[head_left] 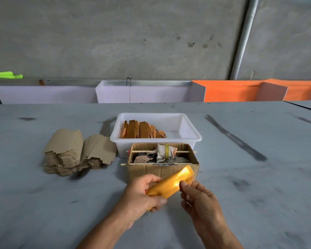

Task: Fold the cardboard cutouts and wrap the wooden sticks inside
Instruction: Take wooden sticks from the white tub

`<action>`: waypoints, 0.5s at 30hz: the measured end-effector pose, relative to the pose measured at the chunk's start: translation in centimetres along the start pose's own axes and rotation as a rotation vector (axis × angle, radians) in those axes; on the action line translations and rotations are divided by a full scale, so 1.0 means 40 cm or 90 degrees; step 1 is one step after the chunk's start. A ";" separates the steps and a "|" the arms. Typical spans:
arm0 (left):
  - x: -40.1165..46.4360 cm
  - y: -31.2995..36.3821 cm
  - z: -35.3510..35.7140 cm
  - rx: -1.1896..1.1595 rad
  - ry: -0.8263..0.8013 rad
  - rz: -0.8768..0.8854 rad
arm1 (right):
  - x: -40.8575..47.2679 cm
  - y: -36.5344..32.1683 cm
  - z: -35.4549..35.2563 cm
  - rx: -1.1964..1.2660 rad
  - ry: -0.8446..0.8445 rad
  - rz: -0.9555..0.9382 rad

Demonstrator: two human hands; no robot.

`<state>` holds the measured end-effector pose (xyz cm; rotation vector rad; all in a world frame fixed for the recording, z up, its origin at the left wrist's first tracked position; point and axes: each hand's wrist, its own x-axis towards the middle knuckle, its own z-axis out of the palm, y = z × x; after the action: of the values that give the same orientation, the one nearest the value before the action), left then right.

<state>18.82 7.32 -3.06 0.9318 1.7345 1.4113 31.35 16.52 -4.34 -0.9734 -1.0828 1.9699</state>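
I hold a shiny gold cardboard wrap (171,183), folded long and narrow, just above the table in front of a small cardboard box. My left hand (144,193) grips its near end with fingers curled round it. My right hand (197,196) pinches the wrap's long edge with thumb and forefinger. Any stick inside is hidden. Wooden sticks (142,130) stand packed in a white plastic tub (187,137) behind the box. Two stacks of flat brown cardboard cutouts (75,151) lie to the left.
The open cardboard box (160,169) holds rags, a cloth roll with yellow tape and two thin skewers across its top. Grey stained tabletop (250,194) spreads all around. White and orange panels (232,90) line the table's far edge.
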 end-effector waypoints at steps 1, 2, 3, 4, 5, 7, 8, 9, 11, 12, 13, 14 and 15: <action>0.003 0.001 -0.006 -0.021 0.013 0.001 | 0.002 -0.002 -0.004 -0.004 0.003 -0.001; 0.008 0.000 -0.012 -0.042 0.032 0.001 | 0.003 -0.003 -0.005 -0.007 0.006 0.001; 0.012 -0.001 -0.018 -0.064 0.054 -0.002 | 0.004 -0.002 -0.006 -0.008 0.010 0.006; 0.016 -0.003 -0.022 -0.088 0.076 -0.008 | 0.005 -0.001 -0.007 -0.006 0.014 0.014; 0.021 -0.006 -0.025 -0.120 0.098 -0.015 | 0.006 0.000 -0.006 -0.001 0.015 0.022; 0.027 -0.013 -0.025 -0.218 0.136 -0.032 | 0.006 0.004 -0.005 0.014 0.010 0.037; 0.029 -0.016 -0.022 -0.272 0.151 -0.039 | 0.006 0.005 -0.002 0.020 0.005 0.038; 0.030 -0.019 -0.017 -0.320 0.162 -0.043 | 0.006 0.007 0.000 0.026 0.003 0.035; 0.029 -0.028 -0.004 -0.387 0.178 -0.044 | 0.004 0.012 0.005 0.037 0.009 0.027; 0.028 -0.033 0.003 -0.405 0.182 -0.045 | 0.003 0.015 0.009 0.041 0.012 0.025; 0.026 -0.036 0.010 -0.417 0.183 -0.048 | 0.001 0.017 0.013 0.044 0.014 0.025; 0.025 -0.039 0.015 -0.421 0.183 -0.049 | -0.001 0.018 0.017 0.046 0.015 0.027; 0.024 -0.042 0.019 -0.419 0.181 -0.049 | -0.003 0.020 0.022 0.046 0.014 0.031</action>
<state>18.83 8.28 -4.90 0.3126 1.3170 1.9552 30.50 15.76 -4.67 -0.9896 -0.9779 2.0178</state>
